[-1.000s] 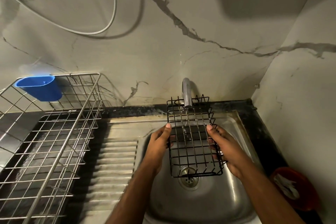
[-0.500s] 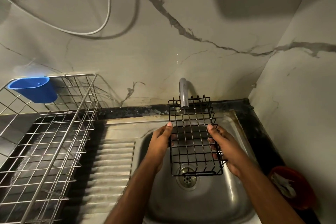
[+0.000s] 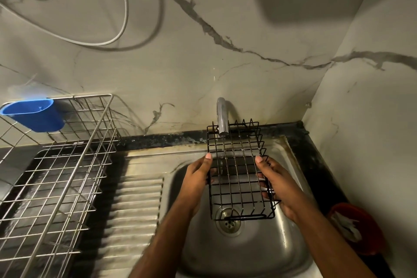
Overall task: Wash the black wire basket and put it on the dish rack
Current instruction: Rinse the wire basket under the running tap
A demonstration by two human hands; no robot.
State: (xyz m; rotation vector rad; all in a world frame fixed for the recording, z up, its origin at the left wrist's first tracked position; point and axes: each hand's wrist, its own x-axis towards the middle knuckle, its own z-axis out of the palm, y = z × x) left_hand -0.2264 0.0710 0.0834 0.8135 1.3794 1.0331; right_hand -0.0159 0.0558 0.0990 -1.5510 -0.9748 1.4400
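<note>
Steel sink [image 3: 243, 255], marble-veined corner walls [image 3: 225, 18]

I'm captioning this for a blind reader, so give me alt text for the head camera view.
Two hands, left and right, hold a black wire basket under the tap over a steel sink. An empty dish rack with a blue cup stands to the left.

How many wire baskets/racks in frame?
2. The black wire basket is held over the sink by the left hand and right hand; the steel dish rack stands at left, partly cropped.
</note>
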